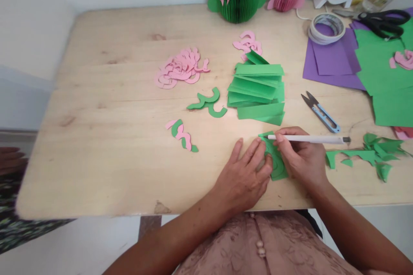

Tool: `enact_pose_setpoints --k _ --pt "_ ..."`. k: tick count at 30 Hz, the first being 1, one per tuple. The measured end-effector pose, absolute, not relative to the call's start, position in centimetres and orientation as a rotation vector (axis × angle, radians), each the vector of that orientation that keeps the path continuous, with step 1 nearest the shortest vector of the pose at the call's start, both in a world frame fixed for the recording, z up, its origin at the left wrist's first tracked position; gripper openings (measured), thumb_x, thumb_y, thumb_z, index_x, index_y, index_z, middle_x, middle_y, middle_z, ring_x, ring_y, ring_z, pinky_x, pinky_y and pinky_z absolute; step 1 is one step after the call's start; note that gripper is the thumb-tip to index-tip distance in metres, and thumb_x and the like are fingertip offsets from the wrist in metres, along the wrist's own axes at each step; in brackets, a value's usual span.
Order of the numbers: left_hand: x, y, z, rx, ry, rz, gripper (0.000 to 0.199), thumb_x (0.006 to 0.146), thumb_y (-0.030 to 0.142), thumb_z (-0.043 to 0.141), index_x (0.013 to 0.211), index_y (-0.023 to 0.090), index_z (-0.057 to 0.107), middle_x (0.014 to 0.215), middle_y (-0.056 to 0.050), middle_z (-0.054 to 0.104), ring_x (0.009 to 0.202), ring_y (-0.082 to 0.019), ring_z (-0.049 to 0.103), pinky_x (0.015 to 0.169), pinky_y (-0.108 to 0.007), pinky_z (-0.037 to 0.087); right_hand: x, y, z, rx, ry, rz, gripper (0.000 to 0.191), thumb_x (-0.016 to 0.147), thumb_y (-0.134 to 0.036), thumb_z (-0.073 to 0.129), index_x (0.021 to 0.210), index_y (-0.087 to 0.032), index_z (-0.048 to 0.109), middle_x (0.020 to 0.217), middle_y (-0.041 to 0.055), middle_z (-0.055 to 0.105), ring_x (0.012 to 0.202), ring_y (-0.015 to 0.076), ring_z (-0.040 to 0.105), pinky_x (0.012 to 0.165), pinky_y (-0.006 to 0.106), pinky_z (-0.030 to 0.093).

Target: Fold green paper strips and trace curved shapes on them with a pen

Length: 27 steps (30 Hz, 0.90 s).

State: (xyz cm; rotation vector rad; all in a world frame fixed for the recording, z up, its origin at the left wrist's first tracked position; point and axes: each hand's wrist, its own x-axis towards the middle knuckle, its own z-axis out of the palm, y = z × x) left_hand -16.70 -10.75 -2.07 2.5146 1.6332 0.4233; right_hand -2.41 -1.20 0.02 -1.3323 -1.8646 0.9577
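One white pen (311, 139) sat clasped in my right grip (301, 159), its tip at the far edge of a curve-marked green paper (279, 166) near the front of the tabletop (112, 159). From afar I saw my left grip (243, 176) unclenched, resting over that paper's left side. Green strips (258, 90) lay just beyond, with blue snips (324, 116) farther right.

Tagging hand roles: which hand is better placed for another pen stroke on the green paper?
Likely the right hand: it holds the white pen, its tip at the green paper. The left hand rests there, perhaps steadying it.
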Motion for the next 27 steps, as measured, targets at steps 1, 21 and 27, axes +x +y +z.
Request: enact_pose_setpoints --k 1,21,27 --pt "-16.7 -10.75 -2.06 2.514 1.632 0.423 0.038 0.096 0.033 0.043 0.125 0.011 0.054 0.143 -0.021 0.047 0.14 -0.032 0.036 0.111 -0.059 0.029 -2.41 -1.21 0.05 -1.336 -1.863 0.957 0.018 0.086 -0.036 0.06 0.08 -0.02 0.065 0.066 0.0008 0.067 0.055 0.0132 0.061 0.048 0.023 0.048" --pt "-16.62 -10.77 -2.08 2.513 1.639 0.414 0.038 0.095 0.033 0.044 0.125 0.012 0.054 0.143 -0.02 0.047 0.139 -0.032 0.037 0.112 -0.059 0.028 -2.23 -1.33 -0.08 -1.354 -1.852 0.954 0.017 0.085 -0.035 0.061 0.08 -0.02 0.065 0.067 0.0008 0.068 0.056 0.0138 0.061 0.05 0.024 0.049" --pt "-16.61 -10.79 -2.11 2.514 1.635 0.403 0.04 0.095 0.034 0.045 0.127 0.012 0.054 0.144 -0.021 0.046 0.14 -0.032 0.036 0.112 -0.059 0.028 -2.36 -1.29 0.31 -1.377 -1.86 0.944 0.019 0.085 -0.037 0.06 0.077 -0.02 0.064 0.065 0.0009 0.067 0.055 0.0141 0.061 0.049 0.024 0.049"
